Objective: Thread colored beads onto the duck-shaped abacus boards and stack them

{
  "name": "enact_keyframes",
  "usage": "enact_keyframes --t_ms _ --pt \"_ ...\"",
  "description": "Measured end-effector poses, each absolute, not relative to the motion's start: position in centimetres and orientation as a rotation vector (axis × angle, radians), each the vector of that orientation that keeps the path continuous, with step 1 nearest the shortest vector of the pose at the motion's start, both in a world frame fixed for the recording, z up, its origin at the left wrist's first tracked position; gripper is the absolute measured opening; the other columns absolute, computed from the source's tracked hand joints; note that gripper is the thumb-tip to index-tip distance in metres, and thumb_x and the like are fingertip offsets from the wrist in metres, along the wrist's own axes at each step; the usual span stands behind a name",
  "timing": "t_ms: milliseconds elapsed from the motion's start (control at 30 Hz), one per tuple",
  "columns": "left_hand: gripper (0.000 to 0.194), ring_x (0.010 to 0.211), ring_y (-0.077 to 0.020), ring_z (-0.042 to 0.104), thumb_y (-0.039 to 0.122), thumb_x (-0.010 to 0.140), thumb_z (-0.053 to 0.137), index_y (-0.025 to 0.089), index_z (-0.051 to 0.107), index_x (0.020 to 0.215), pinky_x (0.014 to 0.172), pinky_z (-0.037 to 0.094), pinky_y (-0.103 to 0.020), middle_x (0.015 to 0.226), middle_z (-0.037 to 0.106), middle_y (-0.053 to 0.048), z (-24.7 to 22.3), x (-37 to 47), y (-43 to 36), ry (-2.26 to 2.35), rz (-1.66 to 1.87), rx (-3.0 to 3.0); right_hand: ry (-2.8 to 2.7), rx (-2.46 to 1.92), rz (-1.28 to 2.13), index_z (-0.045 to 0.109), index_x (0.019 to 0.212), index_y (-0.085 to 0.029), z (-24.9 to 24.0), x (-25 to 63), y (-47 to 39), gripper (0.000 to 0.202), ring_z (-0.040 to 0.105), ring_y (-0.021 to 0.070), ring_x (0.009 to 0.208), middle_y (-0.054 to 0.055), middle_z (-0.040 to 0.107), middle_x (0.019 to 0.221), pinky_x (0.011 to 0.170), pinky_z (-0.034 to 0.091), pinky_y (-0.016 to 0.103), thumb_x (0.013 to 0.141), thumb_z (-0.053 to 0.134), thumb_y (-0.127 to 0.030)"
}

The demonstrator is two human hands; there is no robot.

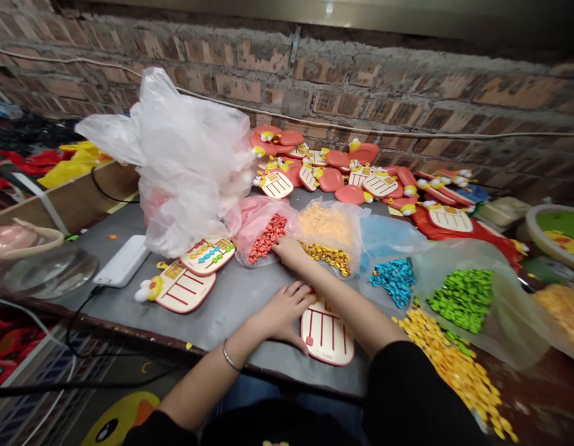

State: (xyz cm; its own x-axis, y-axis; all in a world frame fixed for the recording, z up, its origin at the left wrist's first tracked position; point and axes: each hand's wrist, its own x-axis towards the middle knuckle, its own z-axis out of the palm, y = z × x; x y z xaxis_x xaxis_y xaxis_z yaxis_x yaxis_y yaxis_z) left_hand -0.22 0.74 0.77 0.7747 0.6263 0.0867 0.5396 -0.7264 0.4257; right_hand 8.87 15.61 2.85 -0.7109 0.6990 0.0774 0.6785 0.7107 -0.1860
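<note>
My left hand [284, 313] lies with fingers spread along the left edge of a cream, red-rimmed board [327, 337]. The thumb is by its lower left side. Slots run down this board, and one small red piece [309, 341] sits at the bottom of the left slot. My right arm crosses above the board's top and hides it. At the mouth of a pink plastic bag, my right hand [290, 254] has its fingers bent together against the small red pieces [267, 238]. Its fingertips are partly hidden. Small gold pieces [330, 257] lie just right of it.
Blue pieces [393, 282], green pieces [463, 300] and loose yellow pieces [447, 353] lie at right. At left are a slotted board [187, 291], a board with coloured pieces [207, 256], a white power bank [123, 261] and bulky clear bags [189, 155]. Finished-looking red boards [330, 179] pile along the brick wall.
</note>
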Motion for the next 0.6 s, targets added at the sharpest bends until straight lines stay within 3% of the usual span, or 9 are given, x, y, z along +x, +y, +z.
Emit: enact_keyframes --t_ms 167,333,467,600 --pt "0.112 0.140 -0.0369 0.024 0.078 0.064 0.064 0.021 0.024 0.151 0.110 0.028 -0.051 0.154 0.031 -0.014 0.6 -0.5 0.6 0.879 0.326 2.568 -2.492 -1.002 0.422 0.067 0.096 -0.017 3.7 11.7 13.5 0.019 0.058 0.0176 0.092 0.008 0.060 0.099 0.084 0.049 0.029 0.090 0.050 -0.009" --pt "0.117 0.143 -0.0361 0.021 0.076 0.065 0.066 0.019 0.015 0.153 0.111 0.025 -0.049 0.158 0.021 -0.017 0.8 -0.5 0.5 0.908 0.341 2.544 -1.832 -0.968 0.829 0.065 0.094 -0.022 4.4 19.3 6.4 0.011 0.061 0.0185 0.087 0.007 0.054 0.101 0.074 0.055 0.033 0.092 0.055 -0.027" --pt "0.114 0.141 -0.0377 0.024 0.076 0.065 0.064 0.023 0.015 0.153 0.109 0.023 -0.051 0.158 0.021 -0.017 0.9 -0.5 0.5 0.940 0.309 2.532 -1.606 -1.173 0.755 0.062 0.100 -0.023 2.4 24.4 0.9 0.013 0.062 0.0187 0.086 0.006 0.058 0.100 0.077 0.055 0.034 0.092 0.056 -0.032" --pt "0.114 0.140 -0.0388 0.024 0.079 0.064 0.062 0.023 0.017 0.153 0.107 0.022 -0.052 0.157 0.021 -0.018 1.1 -0.4 0.5 0.958 0.225 2.542 -1.768 -1.364 0.568 0.065 0.095 -0.022 0.0 26.0 -1.7 0.014 0.062 0.0213 0.090 0.007 0.066 0.093 0.082 0.052 0.038 0.094 0.053 -0.030"
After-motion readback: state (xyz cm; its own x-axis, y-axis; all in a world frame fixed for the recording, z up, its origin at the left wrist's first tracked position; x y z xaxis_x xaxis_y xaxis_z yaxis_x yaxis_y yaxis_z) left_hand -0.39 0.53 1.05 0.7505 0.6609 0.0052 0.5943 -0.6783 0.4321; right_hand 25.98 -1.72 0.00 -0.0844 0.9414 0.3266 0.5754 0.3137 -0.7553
